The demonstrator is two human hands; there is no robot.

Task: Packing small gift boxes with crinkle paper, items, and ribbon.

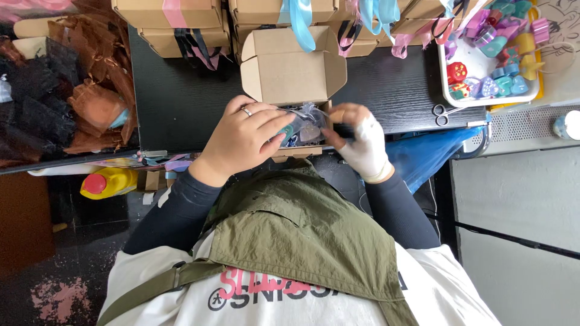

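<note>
Under both hands, the open cardboard box (293, 72) already holds a clear pouch (305, 124) (contents unclear); left hand (244, 139) presses it, right hand (362, 142) grips its edge, flaps still unclosed.

Two hands (241, 142), one open box (293, 66), one scissors (446, 113), perhaps seven closed boxes (166, 12)

A small gift-packing workshop: beyond the hands, a black counter (181, 102) carries stacked cardboard boxes (169, 15) tied with ribbons (300, 21). Right of them sit a white tray (468, 99) of colourful trinkets and scissors (444, 112); to the left, heaped organza pouches (90, 102).
</note>
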